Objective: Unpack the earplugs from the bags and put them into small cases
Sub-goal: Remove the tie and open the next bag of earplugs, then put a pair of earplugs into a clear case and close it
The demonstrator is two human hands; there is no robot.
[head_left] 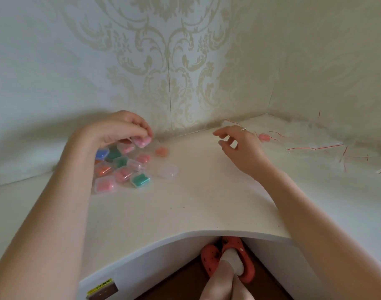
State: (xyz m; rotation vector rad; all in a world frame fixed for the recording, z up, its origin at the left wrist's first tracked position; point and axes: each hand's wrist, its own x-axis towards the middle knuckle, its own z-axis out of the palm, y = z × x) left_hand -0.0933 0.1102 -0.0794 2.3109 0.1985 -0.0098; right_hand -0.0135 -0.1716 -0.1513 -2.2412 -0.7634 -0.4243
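Note:
My left hand point(120, 128) pinches a small clear case with pink earplugs point(142, 141) just above a cluster of several filled cases point(120, 167) holding pink, green, orange and blue earplugs. An empty clear case point(168, 171) lies to the right of the cluster, and an orange pair of earplugs point(161, 151) sits behind it. My right hand point(239, 146) hovers over the desk with loosely bent fingers and holds nothing. A bag with pink earplugs point(264, 137) lies just beyond it.
A heap of clear zip bags with red strips point(328, 144) covers the desk's right corner. The white desk point(185, 208) has a curved front edge, and patterned walls stand close behind. Red slippers point(232, 256) are on the floor below.

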